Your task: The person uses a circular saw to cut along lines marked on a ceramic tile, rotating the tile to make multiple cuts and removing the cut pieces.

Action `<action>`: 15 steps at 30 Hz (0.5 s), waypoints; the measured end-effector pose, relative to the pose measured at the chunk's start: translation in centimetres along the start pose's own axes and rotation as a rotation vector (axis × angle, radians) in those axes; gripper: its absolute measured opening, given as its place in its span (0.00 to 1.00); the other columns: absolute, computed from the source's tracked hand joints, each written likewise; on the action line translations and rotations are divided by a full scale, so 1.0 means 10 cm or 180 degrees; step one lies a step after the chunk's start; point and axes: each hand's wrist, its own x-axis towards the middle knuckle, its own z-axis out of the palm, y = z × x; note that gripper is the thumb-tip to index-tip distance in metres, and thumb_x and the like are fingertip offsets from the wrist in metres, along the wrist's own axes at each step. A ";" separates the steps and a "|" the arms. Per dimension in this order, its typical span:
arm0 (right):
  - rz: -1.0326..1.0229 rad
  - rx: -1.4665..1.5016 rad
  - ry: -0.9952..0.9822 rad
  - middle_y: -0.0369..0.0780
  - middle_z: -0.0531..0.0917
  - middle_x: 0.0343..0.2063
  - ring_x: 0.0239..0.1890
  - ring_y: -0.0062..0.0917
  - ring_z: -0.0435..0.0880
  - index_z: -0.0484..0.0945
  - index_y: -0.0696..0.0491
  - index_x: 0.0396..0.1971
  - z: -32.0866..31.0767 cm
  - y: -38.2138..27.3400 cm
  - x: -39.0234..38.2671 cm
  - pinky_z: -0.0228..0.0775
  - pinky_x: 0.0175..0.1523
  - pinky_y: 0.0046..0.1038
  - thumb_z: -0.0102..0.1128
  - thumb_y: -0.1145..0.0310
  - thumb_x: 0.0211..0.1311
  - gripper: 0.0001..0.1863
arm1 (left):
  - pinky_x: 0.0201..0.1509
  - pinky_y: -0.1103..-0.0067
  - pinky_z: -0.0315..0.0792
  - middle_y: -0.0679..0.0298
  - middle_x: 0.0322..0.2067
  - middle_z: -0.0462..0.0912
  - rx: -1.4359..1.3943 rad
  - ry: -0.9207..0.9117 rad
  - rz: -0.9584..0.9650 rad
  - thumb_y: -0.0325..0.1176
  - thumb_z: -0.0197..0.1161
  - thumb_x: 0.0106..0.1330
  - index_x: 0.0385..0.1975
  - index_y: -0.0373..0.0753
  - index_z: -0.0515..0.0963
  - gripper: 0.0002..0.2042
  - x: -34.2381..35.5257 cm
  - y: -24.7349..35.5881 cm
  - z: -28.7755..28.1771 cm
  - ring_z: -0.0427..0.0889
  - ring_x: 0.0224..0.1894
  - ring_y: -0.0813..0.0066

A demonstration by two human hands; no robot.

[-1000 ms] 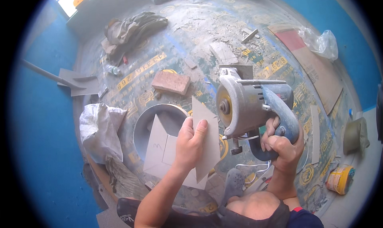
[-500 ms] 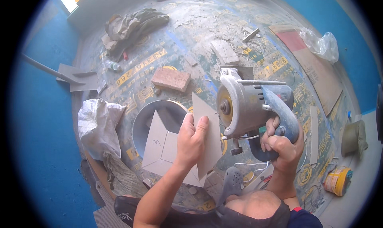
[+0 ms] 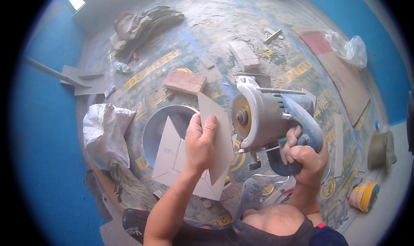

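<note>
My left hand (image 3: pixel 199 144) grips a grey tile piece (image 3: pixel 217 136) and holds it upright, its long edge turned toward the cutter. My right hand (image 3: pixel 307 156) is closed around the blue handle of a grey electric tile cutter (image 3: pixel 269 116). The cutter's round blade and guard face the tile, a short gap from its edge. Below my left hand more cut grey tile pieces (image 3: pixel 170 155) lie stacked over a round metal basin (image 3: pixel 156 125). My bent knee (image 3: pixel 276 220) shows at the bottom.
A red brick (image 3: pixel 185 81) and a grey block (image 3: pixel 244 55) lie on the dusty printed floor covering. A white sack (image 3: pixel 105 132) is at left, crumpled cloth (image 3: pixel 142 24) at the back, a plastic bag (image 3: pixel 351 50) at right, a yellow tape roll (image 3: pixel 363 197) at lower right.
The tile piece and the cutter have stayed close together; my left hand has shifted the tile slightly and the view has drifted a little.
</note>
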 end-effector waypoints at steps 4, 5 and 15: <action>0.0043 -0.0127 -0.0010 0.42 0.74 0.27 0.18 0.20 0.72 0.71 0.66 0.39 0.01 0.01 0.00 0.68 0.24 0.25 0.57 0.73 0.41 0.21 | 0.36 0.83 0.74 0.64 0.35 0.80 -0.0507 -0.0020 0.0041 0.39 0.56 0.76 0.48 0.33 0.71 0.14 0.12 0.09 -0.11 0.77 0.33 0.83; 0.0042 -0.0195 0.0028 0.43 0.74 0.27 0.17 0.21 0.71 0.71 0.66 0.38 0.03 0.02 0.00 0.68 0.23 0.26 0.57 0.72 0.40 0.21 | 0.36 0.83 0.74 0.64 0.35 0.80 -0.0550 -0.0031 0.0053 0.38 0.56 0.76 0.49 0.33 0.70 0.14 0.13 0.11 -0.12 0.78 0.33 0.83; 0.0298 -0.0163 -0.0205 0.40 0.74 0.27 0.21 0.18 0.73 0.71 0.61 0.36 0.07 -0.02 -0.03 0.67 0.27 0.22 0.58 0.73 0.44 0.16 | 0.35 0.83 0.75 0.63 0.36 0.81 -0.0418 0.0052 0.0380 0.36 0.58 0.75 0.47 0.33 0.71 0.12 0.18 0.09 -0.03 0.79 0.33 0.83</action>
